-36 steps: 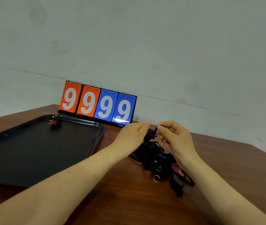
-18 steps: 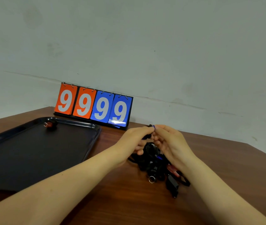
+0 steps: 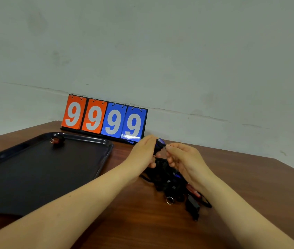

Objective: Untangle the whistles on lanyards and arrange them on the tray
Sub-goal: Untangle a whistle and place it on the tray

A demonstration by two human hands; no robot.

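Right of centre in the frame, both hands meet above a tangled heap of black lanyards and small plastic whistles (image 3: 172, 182) lying on the brown wooden table (image 3: 250, 177). The left hand (image 3: 142, 155) has its fingers curled around a small blue-and-black whistle (image 3: 159, 143) raised just above the heap. The right hand (image 3: 183, 159) pinches, between thumb and fingertips, what appears to be the black cord leaving that whistle; the cord itself is too thin to trace. A metal split ring (image 3: 169, 201) and a black clip (image 3: 192, 206) protrude at the heap's lower edge, with a red piece showing under the right wrist.

At the left of the frame lies the black rectangular metal tray (image 3: 104, 146), well apart from the heap. One small red-and-black whistle (image 3: 57, 141) with a ring sits near its upper rim; how its lanyard lies cannot be told against the dark surface.

At upper centre, a flip scoreboard of two orange and two blue cards (image 3: 104, 118) stands against the pale wall.

Judged stage: one whistle is placed, a second is being freed, and most remain knotted. Risks: pulling the raised whistle before its cord is clear would probably tighten the knots or drag the whole heap along; rings and clips could snag neighbouring loops; a light pinch on thin cord may slip.
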